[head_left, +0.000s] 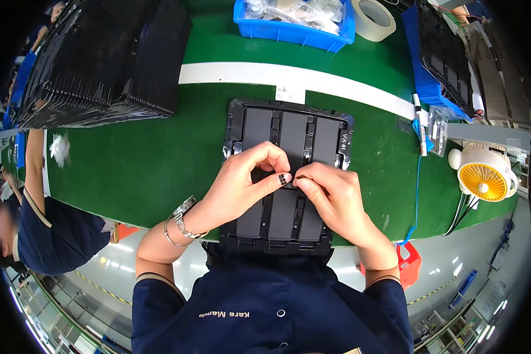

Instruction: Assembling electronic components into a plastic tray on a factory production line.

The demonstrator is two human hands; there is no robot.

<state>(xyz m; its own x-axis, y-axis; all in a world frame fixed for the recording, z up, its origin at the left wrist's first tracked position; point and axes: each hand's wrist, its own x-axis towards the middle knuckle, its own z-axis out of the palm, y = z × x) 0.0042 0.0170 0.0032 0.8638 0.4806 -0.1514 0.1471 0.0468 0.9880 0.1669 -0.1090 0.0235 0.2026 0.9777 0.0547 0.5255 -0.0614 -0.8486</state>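
In front of my body lies a black plastic tray (233, 121) with long dark grey rectangular sections (258, 127) side by side, its near edge reaching the table's front edge. Both hands are above its middle, fingertips nearly meeting. My left hand (239, 183) is closed in a loose pinch, thumb and curled forefinger close together; whatever is between them is too small to tell. My right hand (339, 197) pinches thumb against forefinger at a tiny dark bit that I cannot make out. The hands cover part of the tray's centre.
At left rises a tall stack of black trays (109, 59). Behind stand a blue bin (295, 36) of clear bags and a tape roll (374, 20). At right are a blue bin (433, 91) with black trays, a marker (419, 121) and a small fan (482, 180). A co-worker (59, 233) is at left.
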